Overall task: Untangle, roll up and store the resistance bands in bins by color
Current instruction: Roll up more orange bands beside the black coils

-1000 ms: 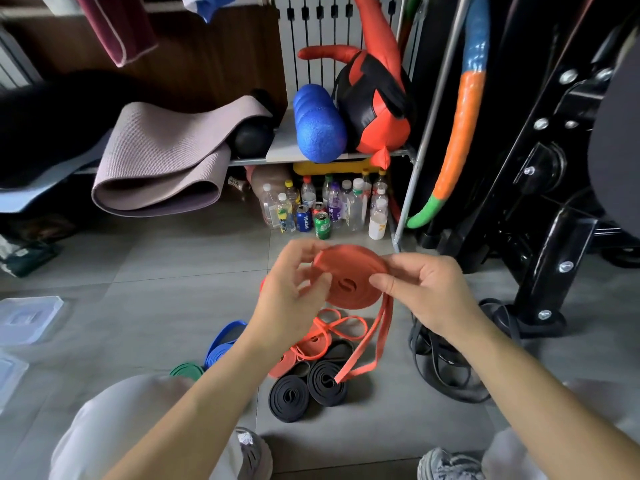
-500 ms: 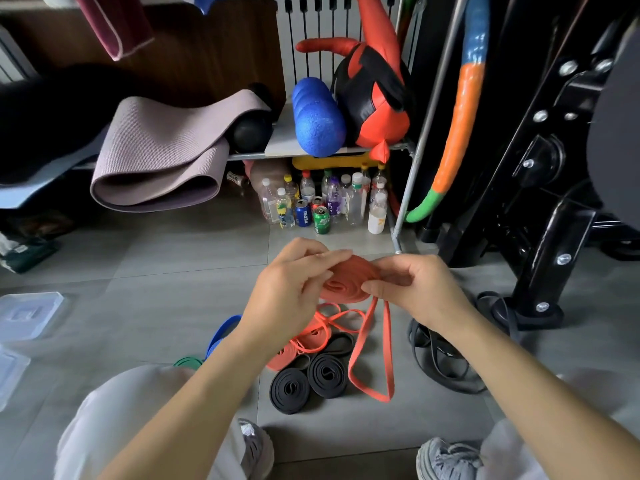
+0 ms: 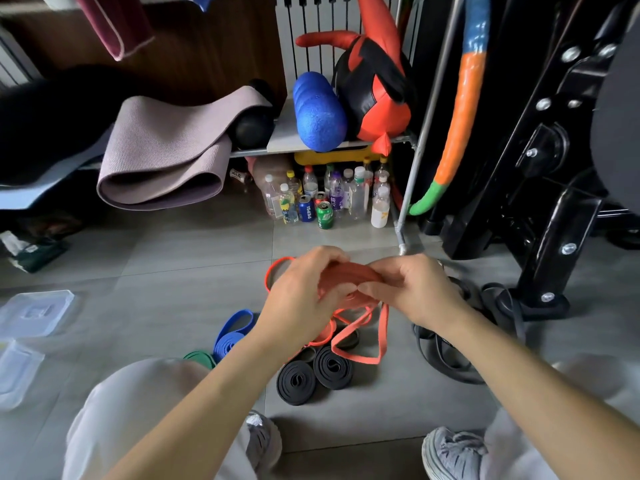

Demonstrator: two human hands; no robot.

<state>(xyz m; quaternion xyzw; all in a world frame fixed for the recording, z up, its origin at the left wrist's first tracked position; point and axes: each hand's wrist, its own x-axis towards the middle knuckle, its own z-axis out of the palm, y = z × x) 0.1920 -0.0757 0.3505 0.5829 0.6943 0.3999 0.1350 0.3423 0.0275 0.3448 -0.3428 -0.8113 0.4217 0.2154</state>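
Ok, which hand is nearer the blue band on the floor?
Left. The left hand is just right of the blue band and above it; the right hand is farther right, past the orange roll.

A cluttered home-gym corner with a grey tiled floor (image 3: 173,265) in soft, even light.
A brown wood-panelled wall (image 3: 214,53) and a white slatted panel (image 3: 311,15) close the back. Before them a metal rack's shelf (image 3: 282,133) carries a folded mauve yoga mat (image 3: 166,157), a black ball (image 3: 251,128), a blue foam roller (image 3: 318,112) and a red-and-black padded bag (image 3: 374,88). Under the shelf, plastic bottles (image 3: 358,195) stand on the floor with a blue Pepsi can (image 3: 306,208) and a green can (image 3: 325,215) in front. A curved blue, orange and green padded bar (image 3: 460,116) leans right of the rack post (image 3: 420,143), beside a black bolted machine frame (image 3: 554,202). A maroon cloth (image 3: 114,22) hangs top left.
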